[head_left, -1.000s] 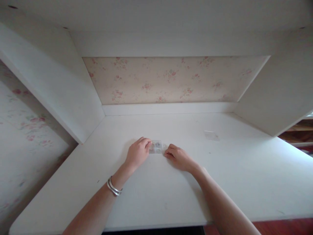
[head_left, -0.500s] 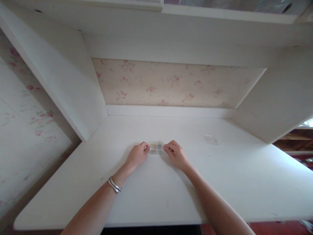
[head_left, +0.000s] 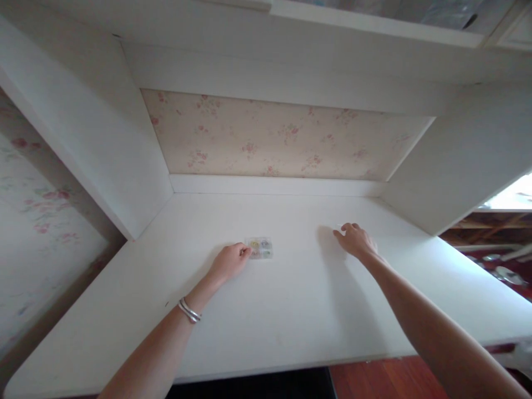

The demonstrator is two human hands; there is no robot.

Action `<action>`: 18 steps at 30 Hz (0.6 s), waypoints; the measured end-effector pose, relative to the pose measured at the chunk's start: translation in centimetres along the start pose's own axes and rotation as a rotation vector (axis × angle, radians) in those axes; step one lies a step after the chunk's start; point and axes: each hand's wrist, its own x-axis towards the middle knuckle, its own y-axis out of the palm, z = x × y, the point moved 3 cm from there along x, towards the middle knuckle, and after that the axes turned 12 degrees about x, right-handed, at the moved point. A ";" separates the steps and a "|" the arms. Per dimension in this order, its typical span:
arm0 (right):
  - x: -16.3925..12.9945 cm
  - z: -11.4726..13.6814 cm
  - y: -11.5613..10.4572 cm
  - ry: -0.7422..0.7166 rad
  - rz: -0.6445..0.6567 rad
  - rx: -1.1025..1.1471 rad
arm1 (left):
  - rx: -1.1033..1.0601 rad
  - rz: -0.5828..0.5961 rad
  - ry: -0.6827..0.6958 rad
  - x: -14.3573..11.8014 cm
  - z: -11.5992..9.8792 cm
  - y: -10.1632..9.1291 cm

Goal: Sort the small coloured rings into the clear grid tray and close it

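A small flat clear plastic case with several compartments lies on the white desk. Little yellowish and greyish pieces show inside it, too small to name. My left hand, a silver bracelet on its wrist, pinches the case's left edge between thumb and curled forefinger. Off to the right, my right hand hovers over the desk, thumb and fingers apart, its shadow falling to the lower left. Just beyond its fingertips a bit of a thin clear plastic piece peeks out, mostly hidden by the hand.
White side panels rise at the left and right of the desk, under an overhead shelf. Flowered wallpaper covers the back. A dark seat sits below the front edge, and cluttered shelves stand at far right.
My right hand has let go of the case's right edge and moved right, to above the clear plastic piece, its fingers opening. My left hand stays at the case. The view has shifted slightly.
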 end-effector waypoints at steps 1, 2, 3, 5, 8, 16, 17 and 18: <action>0.3 -0.7 0.1 0.011 0.028 -0.047 | 0.003 0.008 -0.004 0.0 -0.1 0.0; 0.5 -1.3 0.3 0.013 0.063 -0.084 | 0.001 0.012 -0.008 -0.1 -0.1 0.0; 0.6 -1.7 0.6 0.009 0.101 -0.111 | -0.005 0.014 -0.010 -0.1 -0.1 0.0; 0.8 -2.1 1.3 -0.009 0.167 -0.142 | -0.020 0.012 -0.008 -0.2 -0.1 0.0; 0.9 -1.9 2.1 -0.052 0.209 -0.154 | -0.043 0.004 0.012 -0.2 0.0 0.1; 1.8 0.8 -0.4 -0.104 -0.007 -0.033 | -0.186 0.010 -0.017 0.3 0.5 0.0; 1.8 1.3 -0.9 -0.085 -0.050 0.063 | -0.214 0.009 -0.024 0.4 0.6 0.0; 1.7 1.9 -1.3 -0.071 -0.095 0.190 | -0.234 0.010 -0.028 0.4 0.6 -0.1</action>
